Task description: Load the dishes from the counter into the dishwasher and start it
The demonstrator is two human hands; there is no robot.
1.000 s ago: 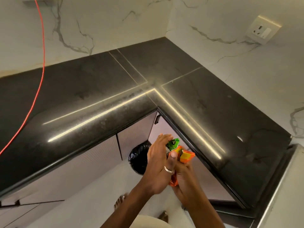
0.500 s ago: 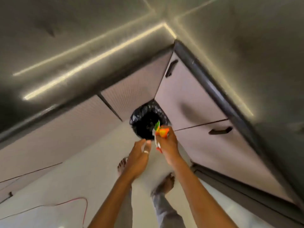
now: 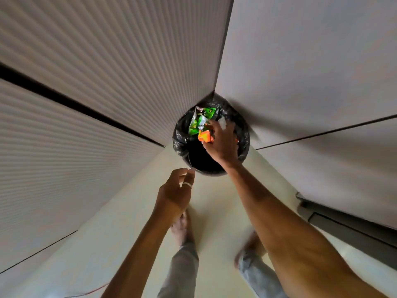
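Observation:
A bin lined with a black bag [image 3: 182,145] stands on the floor in the corner where two runs of cabinets meet. My right hand [image 3: 222,140] is over its mouth and holds a crumpled green and orange wrapper [image 3: 200,125], fingers curled round it. My left hand [image 3: 176,194], with a ring on one finger, hovers just short of the bin's near rim with fingers loosely bent and nothing in it. No dishes or dishwasher are in view.
Ribbed cabinet fronts [image 3: 86,104] run along the left and smooth drawer fronts [image 3: 311,82] along the right. My two bare feet [image 3: 182,229] stand on the pale floor [image 3: 120,244]. A red cable [image 3: 90,293] lies at the bottom edge.
I have bent down from the counter toward the floor. My right hand carried the wrapper forward over the bin's mouth, and my left hand let go of it and trails behind.

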